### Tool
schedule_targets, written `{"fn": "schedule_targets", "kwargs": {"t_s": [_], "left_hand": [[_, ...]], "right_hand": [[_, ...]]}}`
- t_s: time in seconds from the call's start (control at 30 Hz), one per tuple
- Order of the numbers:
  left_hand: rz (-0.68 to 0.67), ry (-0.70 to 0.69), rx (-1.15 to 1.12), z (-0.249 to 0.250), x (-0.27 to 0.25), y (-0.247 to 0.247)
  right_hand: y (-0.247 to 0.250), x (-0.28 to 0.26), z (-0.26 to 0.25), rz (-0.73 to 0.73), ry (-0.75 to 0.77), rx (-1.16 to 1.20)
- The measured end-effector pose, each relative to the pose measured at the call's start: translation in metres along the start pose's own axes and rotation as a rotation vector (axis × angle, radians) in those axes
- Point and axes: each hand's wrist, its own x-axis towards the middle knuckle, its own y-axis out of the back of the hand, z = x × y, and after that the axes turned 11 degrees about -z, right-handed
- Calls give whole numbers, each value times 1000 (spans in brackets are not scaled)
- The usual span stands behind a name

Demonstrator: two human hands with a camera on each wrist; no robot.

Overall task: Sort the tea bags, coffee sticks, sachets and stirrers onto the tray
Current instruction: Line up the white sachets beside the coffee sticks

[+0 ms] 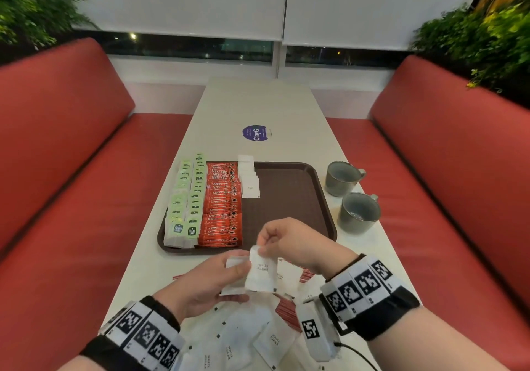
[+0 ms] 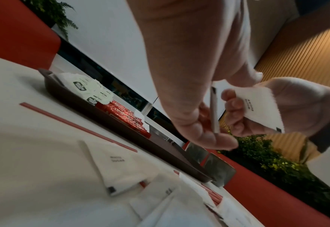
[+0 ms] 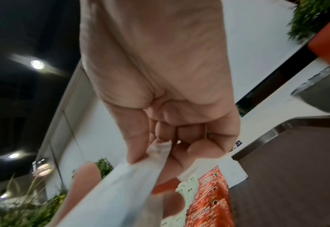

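A brown tray (image 1: 289, 198) holds green tea bags (image 1: 186, 198) on its left, red coffee sticks (image 1: 222, 207) beside them, and a row of white sugar sachets (image 1: 249, 181). In front of the tray, my left hand (image 1: 241, 281) grips a small stack of white sachets, seen edge-on (image 2: 214, 112) in the left wrist view. My right hand (image 1: 262, 246) pinches the top corner of one white sugar sachet (image 1: 259, 273), whose lower end lies against the left hand's stack. The right wrist view shows that pinch (image 3: 156, 150) on the sachet (image 3: 121, 192).
Several loose sugar sachets (image 1: 243, 336) lie on the white table under my wrists, with red stirrers (image 1: 286, 310) partly buried among them and one stirrer (image 2: 78, 126) apart. Two grey cups (image 1: 341, 178) (image 1: 358, 213) stand right of the tray. Red benches flank the table.
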Motion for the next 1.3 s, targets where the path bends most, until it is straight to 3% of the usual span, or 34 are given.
{"fn": "schedule_targets", "kwargs": {"t_s": [0.1, 0.17, 0.27, 0.33, 0.47, 0.63, 0.77, 0.9, 1.1, 1.3], "left_hand": [[-128, 10, -71, -3, -3, -3], [-113, 13, -110, -4, -6, -7], [-35, 20, -133, -10, -10, -3], [4, 19, -182, -13, -16, 3], [90, 9, -260, -21, -30, 16], [177, 6, -281, -28, -36, 20], [213, 13, -255, -30, -35, 20], [212, -6, -248, -32, -35, 20], [272, -43, -280, -33, -29, 15], [317, -89, -272, -29, -16, 5]], "right_hand": [[-18, 5, -4, -32, 68, 17], [-28, 9, 1, -5, 83, 64], [-28, 13, 17, 160, 49, 34], [-21, 12, 36, 239, -65, -160], [-26, 10, 70, 124, -400, -640], [-41, 19, 81, 144, -468, -824], [-40, 23, 79, 159, -483, -787], [-35, 23, 79, 178, -474, -580], [-26, 18, 79, 206, -331, -189], [-9, 9, 80, 251, -283, -78]]}}
